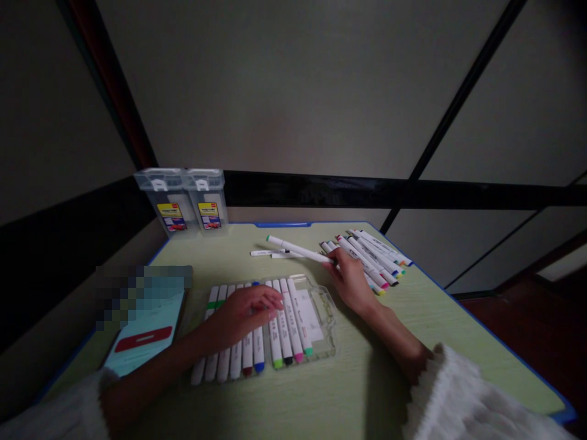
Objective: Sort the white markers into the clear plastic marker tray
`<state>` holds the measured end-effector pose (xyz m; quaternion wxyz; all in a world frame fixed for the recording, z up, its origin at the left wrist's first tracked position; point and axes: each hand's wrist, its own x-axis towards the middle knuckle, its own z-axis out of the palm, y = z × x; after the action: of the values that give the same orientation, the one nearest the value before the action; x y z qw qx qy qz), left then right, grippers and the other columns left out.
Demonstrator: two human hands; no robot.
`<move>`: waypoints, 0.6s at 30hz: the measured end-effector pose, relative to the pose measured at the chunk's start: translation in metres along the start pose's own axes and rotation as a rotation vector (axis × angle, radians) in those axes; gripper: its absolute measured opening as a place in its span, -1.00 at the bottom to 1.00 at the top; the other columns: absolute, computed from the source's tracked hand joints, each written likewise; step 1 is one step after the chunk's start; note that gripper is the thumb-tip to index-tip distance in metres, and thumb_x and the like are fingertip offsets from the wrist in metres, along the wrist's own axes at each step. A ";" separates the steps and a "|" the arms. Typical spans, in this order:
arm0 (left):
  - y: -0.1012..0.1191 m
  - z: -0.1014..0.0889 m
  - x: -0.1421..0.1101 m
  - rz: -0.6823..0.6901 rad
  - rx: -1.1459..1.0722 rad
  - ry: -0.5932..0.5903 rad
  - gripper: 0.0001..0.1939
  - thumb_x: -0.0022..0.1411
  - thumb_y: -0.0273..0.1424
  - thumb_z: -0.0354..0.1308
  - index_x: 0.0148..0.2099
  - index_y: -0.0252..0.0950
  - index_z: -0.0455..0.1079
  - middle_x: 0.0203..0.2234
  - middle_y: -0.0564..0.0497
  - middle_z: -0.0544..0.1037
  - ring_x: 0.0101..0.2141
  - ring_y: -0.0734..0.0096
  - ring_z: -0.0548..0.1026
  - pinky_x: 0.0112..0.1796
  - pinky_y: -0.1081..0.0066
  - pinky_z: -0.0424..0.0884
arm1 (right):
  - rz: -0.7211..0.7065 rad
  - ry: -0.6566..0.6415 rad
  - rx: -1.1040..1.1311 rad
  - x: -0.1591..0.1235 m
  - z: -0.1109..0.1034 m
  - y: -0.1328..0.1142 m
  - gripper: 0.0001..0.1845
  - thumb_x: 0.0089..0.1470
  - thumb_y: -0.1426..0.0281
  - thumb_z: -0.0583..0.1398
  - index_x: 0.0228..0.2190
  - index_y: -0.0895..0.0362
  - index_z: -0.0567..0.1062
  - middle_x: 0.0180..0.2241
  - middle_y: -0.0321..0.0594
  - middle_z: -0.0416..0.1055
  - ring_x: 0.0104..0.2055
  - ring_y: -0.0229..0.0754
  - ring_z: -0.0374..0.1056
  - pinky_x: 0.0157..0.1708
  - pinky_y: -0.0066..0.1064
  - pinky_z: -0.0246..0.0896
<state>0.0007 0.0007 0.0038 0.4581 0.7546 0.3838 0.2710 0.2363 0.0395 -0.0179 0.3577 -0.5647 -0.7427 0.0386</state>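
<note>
Nearest, the left hand (251, 308), fingers loosely curled, rests over the row of markers (287, 324) in the clear case (330, 330); their small barrel print is too small to read. Left of it lies a phone (149, 330), its red banner illegible. The right hand (351, 278) pinches a white marker (298, 249) beside the marker pile (367, 256), whose dark lettering is unclear. At the desk's (413, 354) far left corner, two lidded boxes (169, 201) carry yellow-and-blue labels (210, 216), wording unreadable.
</note>
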 end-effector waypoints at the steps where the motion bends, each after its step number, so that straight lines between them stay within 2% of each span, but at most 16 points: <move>1: -0.002 0.001 0.001 -0.001 -0.074 0.021 -0.81 0.04 -0.42 0.02 -0.23 -0.35 0.26 -0.41 -0.01 0.46 -0.38 0.40 0.42 -0.32 0.36 0.32 | 0.017 0.011 0.111 0.000 -0.001 -0.001 -0.89 0.06 0.36 0.00 -0.41 0.14 0.26 -0.53 -0.26 0.27 -0.49 -0.21 0.17 -0.46 -0.38 0.01; 4: -0.008 0.002 0.004 0.002 -0.288 0.085 -0.71 0.02 -0.42 0.02 -0.16 -0.32 0.14 -0.46 0.05 0.45 -0.43 0.44 0.43 -0.32 0.34 0.32 | 0.051 0.034 0.470 0.001 -0.003 -0.005 -0.85 0.05 0.30 0.02 -0.45 0.12 0.25 -0.57 -0.34 0.18 -0.54 -0.28 0.11 -0.55 -0.45 -0.03; 7: -0.010 0.002 0.006 -0.032 -0.353 0.158 -0.66 0.02 -0.40 0.02 -0.11 -0.29 0.07 -0.48 0.08 0.45 -0.47 0.46 0.42 -0.36 0.37 0.29 | 0.096 0.056 0.739 0.002 -0.003 -0.009 -0.83 0.03 0.28 0.05 -0.47 0.12 0.27 -0.62 -0.38 0.12 -0.57 -0.32 0.05 -0.58 -0.48 -0.06; 13: -0.012 0.000 0.008 -0.040 -0.371 0.221 -0.61 0.03 -0.34 0.02 -0.08 -0.29 0.06 -0.56 0.13 0.42 -0.57 0.51 0.35 -0.51 0.46 0.20 | 0.247 0.031 1.033 0.000 0.004 -0.013 -0.76 -0.02 0.23 0.11 -0.55 0.13 0.29 -0.68 -0.42 0.05 -0.64 -0.37 -0.06 -0.64 -0.48 -0.21; 18: -0.010 0.000 0.006 -0.069 -0.299 0.236 -0.70 0.03 -0.33 0.01 -0.15 -0.29 0.14 -0.73 0.25 0.18 -0.68 0.59 0.14 -0.63 0.53 0.02 | 0.333 0.049 1.192 -0.001 0.005 -0.020 -0.72 -0.09 0.22 0.17 -0.61 0.14 0.26 -0.70 -0.44 0.02 -0.65 -0.39 -0.09 -0.64 -0.48 -0.22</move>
<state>0.0009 0.0089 -0.0043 0.5260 0.6273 0.4161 0.3958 0.2173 0.0330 -0.0132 0.6178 -0.3769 -0.4870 0.4890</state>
